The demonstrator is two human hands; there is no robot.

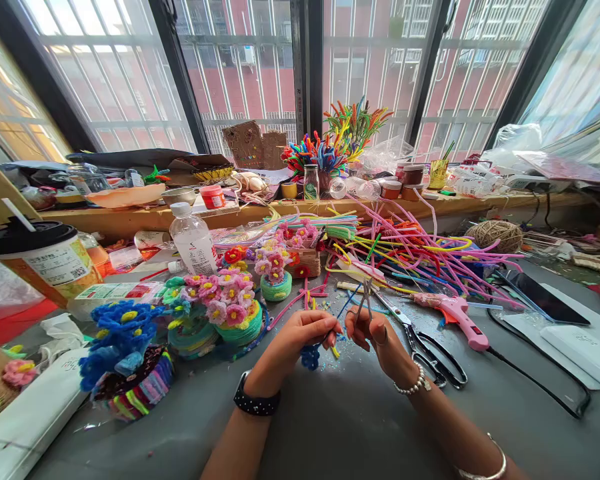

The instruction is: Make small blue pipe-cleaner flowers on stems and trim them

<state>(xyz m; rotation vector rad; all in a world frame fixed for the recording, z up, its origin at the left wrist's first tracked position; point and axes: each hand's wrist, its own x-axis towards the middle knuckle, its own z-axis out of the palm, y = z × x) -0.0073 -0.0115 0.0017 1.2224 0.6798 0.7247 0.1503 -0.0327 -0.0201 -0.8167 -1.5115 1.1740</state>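
Observation:
My left hand [300, 337] pinches a blue pipe-cleaner flower [310, 358], whose petals hang below the fingers. From that pinch a thin blue stem [349, 301] slants up to the right. In my right hand [393, 350] is a pair of small scissors [365, 293], blades pointing upward and slightly parted beside the stem. Whether the blades touch it I cannot tell. Tiny glittery bits and a yellow pipe-cleaner piece [335, 352] lie under the hands. Large scissors [433, 350] rest just right of my right hand.
Pipe-cleaner flower pots, one with blue blooms [123, 327], stand at left near a drink cup [40, 260] and bottle [193, 237]. Loose pipe cleaners [405, 240] pile up behind. A pink glue gun [455, 317], its cord and a phone [545, 297] lie at right.

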